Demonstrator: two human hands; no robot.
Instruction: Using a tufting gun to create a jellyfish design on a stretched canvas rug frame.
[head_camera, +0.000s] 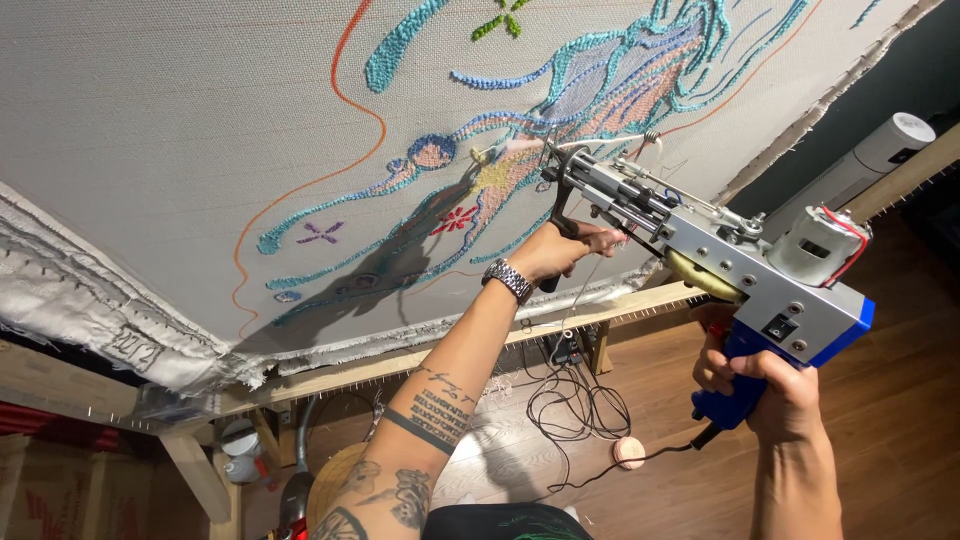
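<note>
A grey and blue tufting gun (700, 250) points at a stretched off-white cloth (180, 130) with a tufted design in blue, teal, pink and yellow yarn (600, 90). My left hand (560, 250), wearing a metal watch, grips the gun's black front handle just below the needle tip, which touches the cloth. My right hand (760, 385) is closed around the blue rear grip. A thin yarn strand runs along the top of the gun to the tip.
The cloth is tacked onto a wooden frame (420, 355) with rows of nails along its lower bar. Black cables (570, 410) lie coiled on the wooden floor beside a small pink yarn ball (629, 452). A white cylinder (870, 160) stands at the right.
</note>
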